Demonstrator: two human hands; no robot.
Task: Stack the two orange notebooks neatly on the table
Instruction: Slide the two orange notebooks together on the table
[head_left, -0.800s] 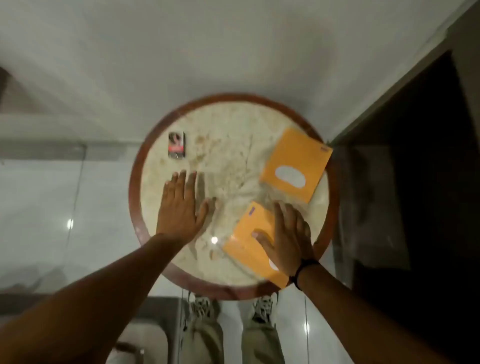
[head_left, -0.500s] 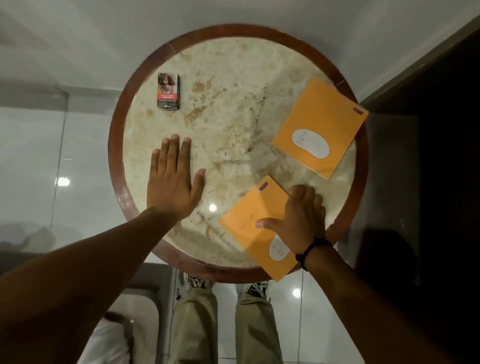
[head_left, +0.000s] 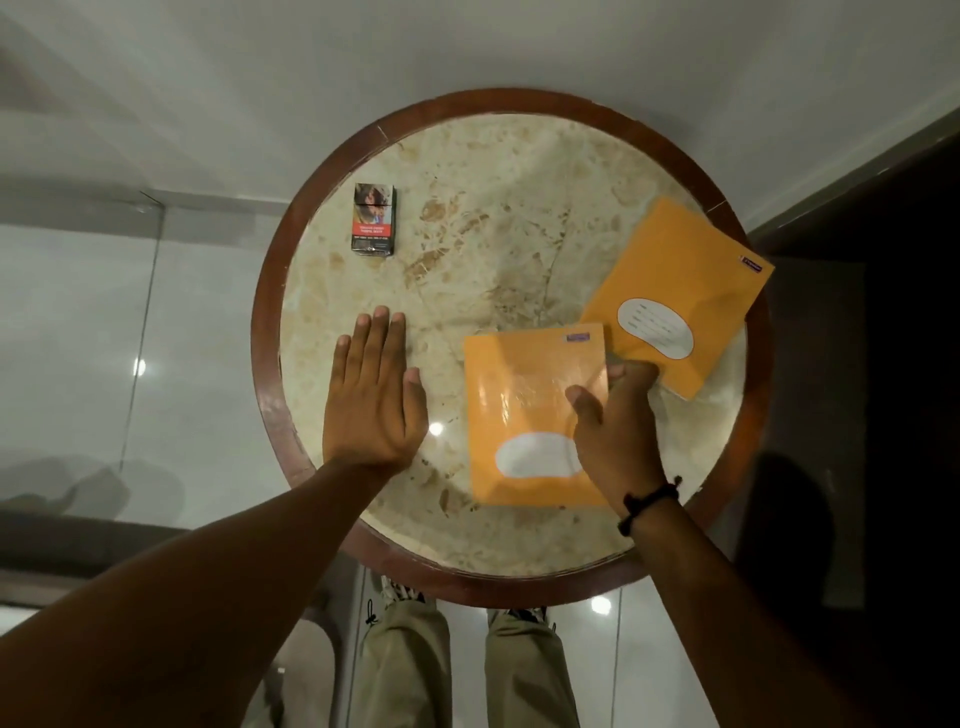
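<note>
Two orange notebooks with white label ovals lie on a round marble table (head_left: 498, 171). The near notebook (head_left: 524, 405) sits square to me at the front right, its glossy cover catching the light. My right hand (head_left: 615, 426) grips its right edge, thumb on the cover and fingers curled past the edge. The far notebook (head_left: 685, 280) lies tilted at the right rim, one corner over the wooden border, just beyond my right fingers. My left hand (head_left: 371, 395) rests flat on the marble to the left, fingers extended, holding nothing.
A cigarette pack (head_left: 374, 218) lies at the table's back left. A brown wooden rim (head_left: 267, 332) rings the marble. Glossy white floor tiles surround the table, with a dark area to the right. My legs and shoes (head_left: 400, 597) are under the near edge.
The near notebook has turned from tilted to square and moved up the table toward the far notebook, with my right hand now on its right edge. My left hand stays flat.
</note>
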